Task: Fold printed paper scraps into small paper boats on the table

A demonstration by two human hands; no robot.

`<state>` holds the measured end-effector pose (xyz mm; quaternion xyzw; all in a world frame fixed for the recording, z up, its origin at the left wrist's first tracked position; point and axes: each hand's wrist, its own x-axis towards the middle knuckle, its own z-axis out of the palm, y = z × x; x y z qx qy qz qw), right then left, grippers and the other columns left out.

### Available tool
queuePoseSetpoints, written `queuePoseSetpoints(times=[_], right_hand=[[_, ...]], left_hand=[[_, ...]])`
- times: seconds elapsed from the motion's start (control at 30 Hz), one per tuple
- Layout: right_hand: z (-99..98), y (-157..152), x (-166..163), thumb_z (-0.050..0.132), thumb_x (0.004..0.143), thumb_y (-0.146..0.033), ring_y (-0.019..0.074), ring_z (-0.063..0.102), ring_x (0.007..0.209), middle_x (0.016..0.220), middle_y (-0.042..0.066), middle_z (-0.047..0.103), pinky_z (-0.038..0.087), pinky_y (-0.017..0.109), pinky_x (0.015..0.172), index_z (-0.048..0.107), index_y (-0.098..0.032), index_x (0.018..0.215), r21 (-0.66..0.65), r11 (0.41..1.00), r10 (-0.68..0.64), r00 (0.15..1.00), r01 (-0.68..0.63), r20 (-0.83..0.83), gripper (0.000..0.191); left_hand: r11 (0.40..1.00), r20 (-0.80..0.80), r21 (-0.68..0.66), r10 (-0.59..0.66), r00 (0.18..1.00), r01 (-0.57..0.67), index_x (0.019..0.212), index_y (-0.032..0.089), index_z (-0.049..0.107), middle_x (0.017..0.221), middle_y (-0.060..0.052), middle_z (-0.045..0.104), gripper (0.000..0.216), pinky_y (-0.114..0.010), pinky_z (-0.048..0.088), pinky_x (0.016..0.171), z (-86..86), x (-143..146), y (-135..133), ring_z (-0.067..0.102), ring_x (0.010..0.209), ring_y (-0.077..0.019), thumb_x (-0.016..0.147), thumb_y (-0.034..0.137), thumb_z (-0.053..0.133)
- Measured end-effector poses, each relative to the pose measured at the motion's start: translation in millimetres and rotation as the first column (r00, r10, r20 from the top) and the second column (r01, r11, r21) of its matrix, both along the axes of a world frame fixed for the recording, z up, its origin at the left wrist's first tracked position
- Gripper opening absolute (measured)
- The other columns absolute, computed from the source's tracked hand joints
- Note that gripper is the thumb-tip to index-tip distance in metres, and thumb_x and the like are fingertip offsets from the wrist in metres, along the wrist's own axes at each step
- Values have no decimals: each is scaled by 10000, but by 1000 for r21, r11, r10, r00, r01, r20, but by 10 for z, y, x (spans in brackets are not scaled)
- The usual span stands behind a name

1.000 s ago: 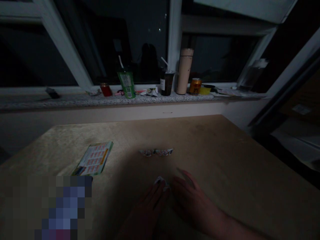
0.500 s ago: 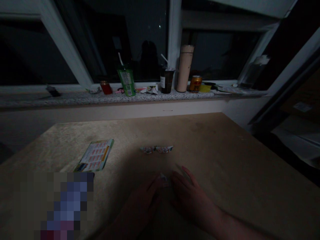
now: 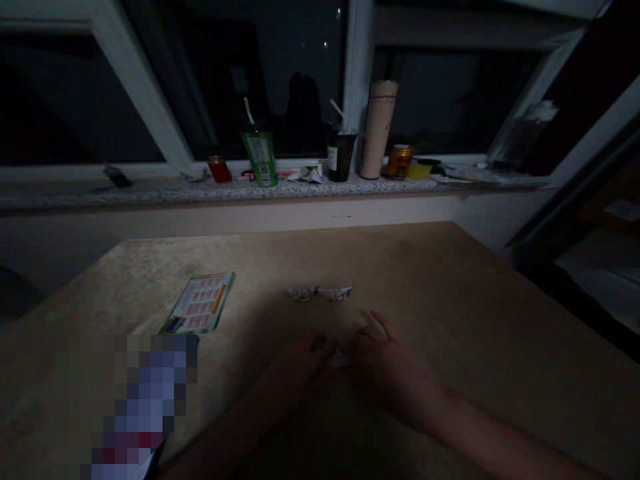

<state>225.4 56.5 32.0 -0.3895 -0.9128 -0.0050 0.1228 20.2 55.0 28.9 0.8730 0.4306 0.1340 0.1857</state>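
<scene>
Close together over the table (image 3: pixel 450 320), my two hands work at a small pale printed piece of paper (image 3: pixel 339 359). My left hand (image 3: pixel 299 363) has its fingers curled at the paper's left edge. At the right edge, my right hand (image 3: pixel 383 363) pinches it, with one finger raised away from the others. Shadow and the fingers hide much of the paper. Beyond the hands lie two small folded printed paper pieces (image 3: pixel 335 293), side by side with their tips nearly touching.
To the left lie a printed card (image 3: pixel 203 303) and a blurred-out bluish object (image 3: pixel 150 393). On the granite windowsill (image 3: pixel 190 193) stand a green cup (image 3: pixel 260 159), a dark cup (image 3: pixel 341 159), a tall beige flask (image 3: pixel 379 130), a gold can (image 3: pixel 400 163) and a red jar (image 3: pixel 219 171).
My fingers have gone from lying nearly flat beside the paper to curling in on it. A right finger has lifted. The whole view has shifted slightly.
</scene>
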Motion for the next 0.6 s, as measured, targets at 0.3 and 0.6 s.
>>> queuePoseSetpoints(times=[0.3,0.6], right_hand=[[-58,29,15,714,766,-234,187,595,845,814,12,657,390,386,882,681,-215,871,-258,964,-172,893,66,-416,111],[-96,28,-69,681,803,-267,175,609,737,754,14,655,461,304,707,703,-215,896,-373,928,-267,730,18,-629,109]], left_hand=[[1000,41,14,4,999,-4,1155,201,562,1149,-64,558,211,-356,440,920,-2,48,-23,540,1037,-216,975,239,459],[997,172,-77,30,985,-17,1279,246,506,1231,-55,566,349,-368,418,964,41,-4,-54,541,1091,-225,931,254,475]])
